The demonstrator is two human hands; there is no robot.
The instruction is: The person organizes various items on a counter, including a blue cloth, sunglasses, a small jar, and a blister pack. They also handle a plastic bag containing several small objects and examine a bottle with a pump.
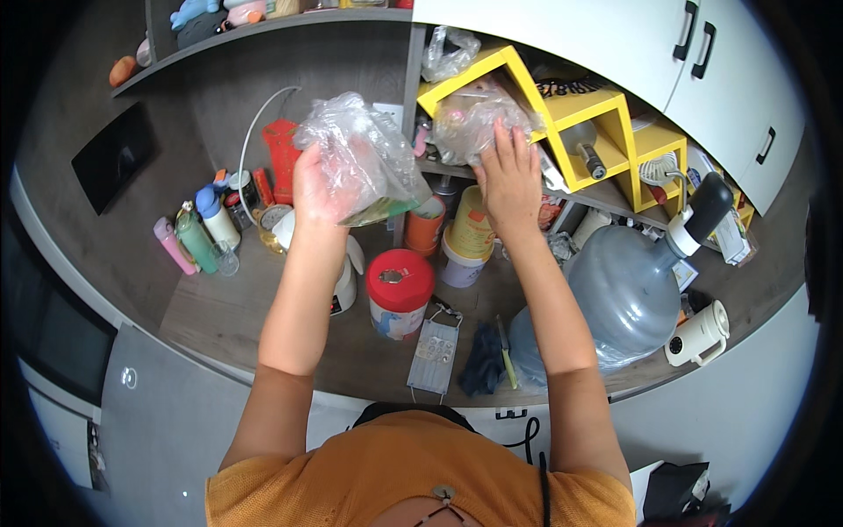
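Hands apart. Your left hand [320, 189], 11 o'clock, grips the clear plastic bag [373, 171], likely from beneath because it's floppy. Your right hand [512, 186], 1 o'clock, fingers extended, seems to steady the crumpled bag [465, 129] in the yellow zigzag shelf [587, 110].

Left hand [318, 189] partly hidden (by bag [371, 154]).

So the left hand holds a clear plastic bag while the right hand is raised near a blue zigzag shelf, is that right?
Not quite: the head view shows the zigzag shelf is yellow. The left hand does hold a clear plastic bag, and the right hand is raised near the shelf.
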